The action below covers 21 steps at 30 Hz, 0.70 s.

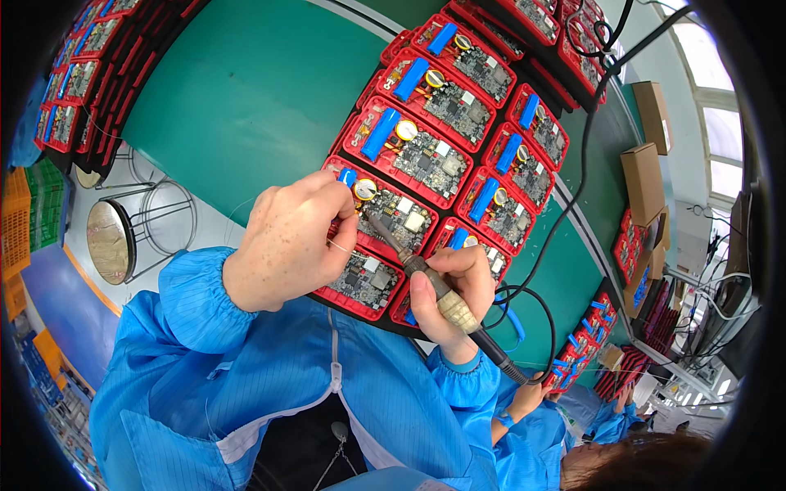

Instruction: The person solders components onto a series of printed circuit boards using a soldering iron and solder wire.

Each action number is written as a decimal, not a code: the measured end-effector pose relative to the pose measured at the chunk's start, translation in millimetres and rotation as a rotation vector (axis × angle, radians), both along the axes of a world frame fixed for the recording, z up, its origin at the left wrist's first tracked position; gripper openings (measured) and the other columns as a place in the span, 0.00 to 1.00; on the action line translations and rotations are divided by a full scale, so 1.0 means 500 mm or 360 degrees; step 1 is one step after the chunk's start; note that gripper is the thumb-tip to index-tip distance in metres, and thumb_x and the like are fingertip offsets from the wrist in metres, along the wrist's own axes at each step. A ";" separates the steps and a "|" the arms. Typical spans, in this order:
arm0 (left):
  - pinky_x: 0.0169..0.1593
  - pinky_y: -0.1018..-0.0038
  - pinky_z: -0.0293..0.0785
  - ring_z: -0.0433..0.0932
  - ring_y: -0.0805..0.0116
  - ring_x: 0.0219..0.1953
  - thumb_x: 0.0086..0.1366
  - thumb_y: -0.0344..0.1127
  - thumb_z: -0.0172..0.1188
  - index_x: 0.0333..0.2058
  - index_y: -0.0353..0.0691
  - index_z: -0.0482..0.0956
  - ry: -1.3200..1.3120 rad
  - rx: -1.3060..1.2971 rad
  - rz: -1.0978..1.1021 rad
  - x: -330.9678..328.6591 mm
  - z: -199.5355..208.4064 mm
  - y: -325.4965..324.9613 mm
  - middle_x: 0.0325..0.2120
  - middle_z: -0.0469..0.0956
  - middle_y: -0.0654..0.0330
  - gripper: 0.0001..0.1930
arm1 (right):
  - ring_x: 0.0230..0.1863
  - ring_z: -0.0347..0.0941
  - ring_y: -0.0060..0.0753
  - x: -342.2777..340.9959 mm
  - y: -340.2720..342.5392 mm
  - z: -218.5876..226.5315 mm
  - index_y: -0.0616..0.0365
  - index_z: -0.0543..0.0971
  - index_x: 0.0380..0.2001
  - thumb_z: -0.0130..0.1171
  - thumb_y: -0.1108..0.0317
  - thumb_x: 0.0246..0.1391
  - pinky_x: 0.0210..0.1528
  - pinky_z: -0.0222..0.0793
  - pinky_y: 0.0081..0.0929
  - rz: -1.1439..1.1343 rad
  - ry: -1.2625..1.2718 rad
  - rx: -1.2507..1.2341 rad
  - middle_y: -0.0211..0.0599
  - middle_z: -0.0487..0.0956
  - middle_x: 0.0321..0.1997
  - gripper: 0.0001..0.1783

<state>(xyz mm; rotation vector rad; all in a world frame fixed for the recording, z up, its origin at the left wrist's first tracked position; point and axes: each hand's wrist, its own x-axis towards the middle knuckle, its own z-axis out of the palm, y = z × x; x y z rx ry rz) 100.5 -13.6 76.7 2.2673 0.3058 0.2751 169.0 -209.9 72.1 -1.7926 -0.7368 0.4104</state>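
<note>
My right hand (pixel 460 286) grips a soldering iron (pixel 455 309) like a pen. The iron's tip points up and left at a circuit board (pixel 416 219) in a red housing, close to a round coin cell (pixel 365 189). My left hand (pixel 286 239) is closed in a pinch over the left end of that housing, with a thin strand of solder wire (pixel 337 246) showing at its fingers. The hand partly covers the blue cylindrical cell (pixel 348 177). Whether the tip touches the board, I cannot tell.
More red housings (pixel 407 155) with boards lie in rows on black trays upon the green table (pixel 246 90). Stacked trays (pixel 82 90) stand far left. The iron's black cable (pixel 577 188) runs along the right. A co-worker's hand (pixel 528 398) is at lower right; a stool (pixel 111 242) stands left.
</note>
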 end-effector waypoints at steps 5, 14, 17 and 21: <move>0.22 0.67 0.65 0.72 0.59 0.19 0.48 0.24 0.61 0.21 0.36 0.72 -0.0005 0.0023 -0.0004 0.001 -0.001 0.001 0.20 0.70 0.56 0.05 | 0.24 0.63 0.16 -0.002 0.000 -0.004 0.61 0.65 0.33 0.61 0.74 0.48 0.26 0.59 0.16 -0.0039 0.0121 0.0022 0.35 0.71 0.28 0.14; 0.23 0.66 0.68 0.73 0.56 0.20 0.49 0.25 0.59 0.21 0.36 0.72 0.0040 0.0040 0.0003 0.001 0.007 -0.002 0.20 0.71 0.55 0.04 | 0.13 0.65 0.14 0.003 0.007 -0.017 0.60 0.69 0.29 0.65 0.72 0.43 0.15 0.56 0.15 -0.0095 -0.0134 0.0145 0.30 0.73 0.16 0.15; 0.24 0.64 0.70 0.74 0.55 0.20 0.49 0.26 0.57 0.21 0.35 0.71 0.0071 0.0046 -0.0007 0.000 0.010 -0.003 0.20 0.72 0.55 0.04 | 0.13 0.64 0.14 -0.001 0.005 -0.020 0.60 0.69 0.29 0.65 0.72 0.43 0.15 0.55 0.14 -0.0127 -0.0125 0.0233 0.30 0.72 0.16 0.14; 0.24 0.63 0.70 0.74 0.55 0.21 0.49 0.26 0.58 0.21 0.35 0.72 0.0098 0.0031 -0.0021 -0.001 0.010 -0.002 0.21 0.72 0.55 0.03 | 0.15 0.62 0.12 -0.011 -0.008 -0.010 0.61 0.68 0.31 0.65 0.73 0.44 0.16 0.56 0.13 -0.0220 -0.0059 0.0231 0.31 0.73 0.18 0.15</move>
